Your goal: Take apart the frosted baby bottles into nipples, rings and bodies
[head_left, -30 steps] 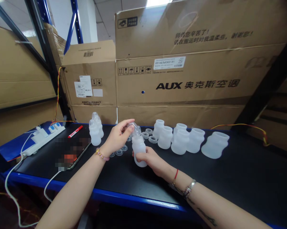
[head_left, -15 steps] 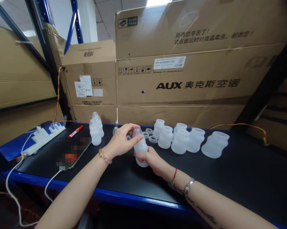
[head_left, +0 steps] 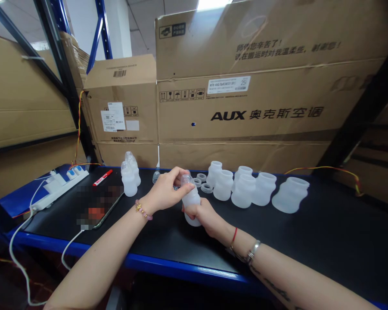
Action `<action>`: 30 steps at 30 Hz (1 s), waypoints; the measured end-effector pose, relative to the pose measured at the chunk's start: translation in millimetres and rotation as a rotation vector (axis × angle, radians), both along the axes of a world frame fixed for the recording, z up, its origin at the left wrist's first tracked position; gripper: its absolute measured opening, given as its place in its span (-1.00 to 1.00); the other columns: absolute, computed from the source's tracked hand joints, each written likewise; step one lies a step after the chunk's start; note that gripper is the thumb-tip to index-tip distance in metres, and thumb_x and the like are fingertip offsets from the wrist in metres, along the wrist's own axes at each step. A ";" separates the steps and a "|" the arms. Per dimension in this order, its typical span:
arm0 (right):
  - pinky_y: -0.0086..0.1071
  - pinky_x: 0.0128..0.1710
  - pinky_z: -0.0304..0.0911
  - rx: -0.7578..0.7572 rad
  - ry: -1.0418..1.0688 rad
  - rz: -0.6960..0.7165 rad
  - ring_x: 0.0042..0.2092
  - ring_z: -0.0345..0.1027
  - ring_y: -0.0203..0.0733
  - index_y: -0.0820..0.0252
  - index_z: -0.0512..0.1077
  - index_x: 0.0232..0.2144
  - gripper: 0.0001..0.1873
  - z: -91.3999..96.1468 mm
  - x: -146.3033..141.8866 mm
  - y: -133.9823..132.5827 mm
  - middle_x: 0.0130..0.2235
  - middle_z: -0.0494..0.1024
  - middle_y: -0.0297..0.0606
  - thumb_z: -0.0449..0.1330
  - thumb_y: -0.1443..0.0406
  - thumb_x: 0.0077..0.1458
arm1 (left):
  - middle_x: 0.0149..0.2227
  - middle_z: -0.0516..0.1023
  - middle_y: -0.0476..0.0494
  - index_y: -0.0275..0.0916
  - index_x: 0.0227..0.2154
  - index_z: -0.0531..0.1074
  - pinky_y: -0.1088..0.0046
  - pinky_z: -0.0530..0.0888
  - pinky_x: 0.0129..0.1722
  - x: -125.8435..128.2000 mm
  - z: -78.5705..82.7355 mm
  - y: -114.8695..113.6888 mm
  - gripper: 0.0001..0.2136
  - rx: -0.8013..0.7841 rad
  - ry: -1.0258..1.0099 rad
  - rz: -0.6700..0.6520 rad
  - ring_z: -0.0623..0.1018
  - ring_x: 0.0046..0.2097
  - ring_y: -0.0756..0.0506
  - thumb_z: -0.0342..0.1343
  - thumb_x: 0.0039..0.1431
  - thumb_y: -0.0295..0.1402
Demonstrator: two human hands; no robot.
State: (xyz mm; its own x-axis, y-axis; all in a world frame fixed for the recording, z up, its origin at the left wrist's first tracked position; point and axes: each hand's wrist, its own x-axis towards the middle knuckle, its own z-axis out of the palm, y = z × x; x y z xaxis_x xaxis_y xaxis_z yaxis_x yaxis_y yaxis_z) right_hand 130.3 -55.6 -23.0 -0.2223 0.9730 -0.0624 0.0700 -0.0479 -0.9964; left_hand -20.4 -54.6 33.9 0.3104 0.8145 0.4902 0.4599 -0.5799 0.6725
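A frosted white baby bottle (head_left: 191,198) with a clear domed cap stands slightly tilted between my hands, over the front half of the black table. My left hand (head_left: 171,186) grips the cap at its top, thumb on the near side and fingers behind. Wrapped round the bottle's body is my right hand (head_left: 205,214), lower down. Just behind them lie several clear rings (head_left: 207,188), partly hidden by my left hand. To the right stand several frosted bottles without tops (head_left: 222,186). Two capped bottles (head_left: 129,178) stand together on the left.
On the left are a phone (head_left: 108,206) with a white cable, a red marker (head_left: 102,178) and a white power strip (head_left: 61,189). Large cardboard sheets (head_left: 245,142) stand along the back. A blue edge (head_left: 181,266) runs along the table's front.
Both hands keep their hold on the bottle and its cap. The bottle and cap have shifted very slightly to the right; little else differs.
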 end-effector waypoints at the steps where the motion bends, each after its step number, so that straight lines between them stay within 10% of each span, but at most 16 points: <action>1: -0.36 -0.53 -0.10 0.001 0.004 -0.002 -0.53 0.05 -0.32 0.19 0.28 -0.76 -0.93 -0.9 -0.2 0.4 -0.64 0.24 -0.36 0.07 0.41 -0.52 | -0.26 0.60 -0.14 -0.23 -0.10 0.38 0.32 0.52 -0.18 0.2 -0.7 0.4 -0.70 -0.003 0.000 -0.005 0.59 -0.23 -0.11 0.18 0.14 -0.23; 30: -0.38 -0.55 -0.12 0.017 0.094 -0.094 -0.55 0.02 -0.34 0.19 0.23 -0.78 -0.93 -9.0 -1.0 6.5 -0.66 0.21 -0.38 0.03 0.38 -0.56 | -0.06 0.47 -0.23 -0.20 0.04 0.19 0.24 0.48 -0.03 11.1 -32.6 16.0 -0.49 -0.282 -0.389 -0.327 0.56 -0.08 -0.13 0.29 0.09 -0.30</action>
